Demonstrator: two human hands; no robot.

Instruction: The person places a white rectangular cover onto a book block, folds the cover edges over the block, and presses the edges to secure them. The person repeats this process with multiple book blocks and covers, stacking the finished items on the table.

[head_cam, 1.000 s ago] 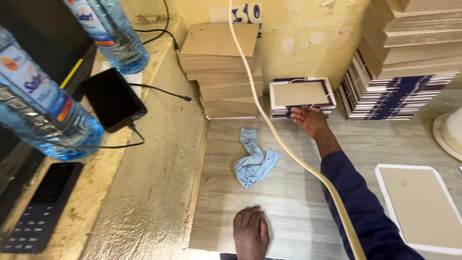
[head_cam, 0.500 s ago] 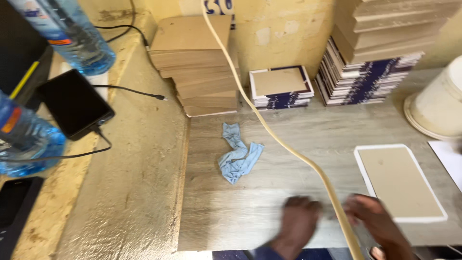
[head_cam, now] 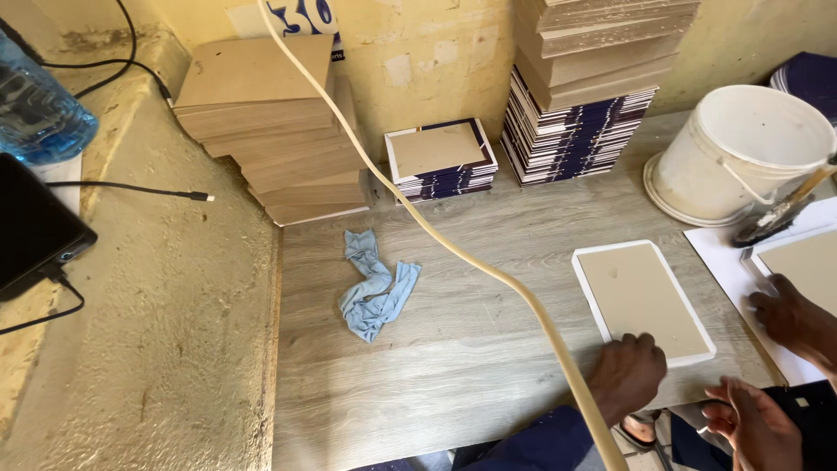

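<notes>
The left hand (head_cam: pixel 629 371) is laid knuckles-up on the near edge of the white-bordered brown board (head_cam: pixel 641 299), its fingers curled onto the near corner and touching the card; whether the edge is pinched or only pressed cannot be told. The right hand (head_cam: pixel 757 425) is held just off the near side of that board, below the table edge, palm turned up and fingers loosely spread, with nothing grasped. A second person's hand (head_cam: pixel 792 316) is seen to the right of the board, resting on a white sheet (head_cam: pixel 731 262) beside another board.

The board lies flat on the grey wooden table (head_cam: pixel 471 349). A crumpled blue cloth (head_cam: pixel 376 288) lies well to its left, and a cream hose (head_cam: pixel 453 249) runs diagonally between the two. Beyond the board, against the wall, a stack of dark-edged book covers (head_cam: pixel 571 131) is stood, with a white bucket (head_cam: pixel 741 153) holding a brush to the board's far right.
</notes>
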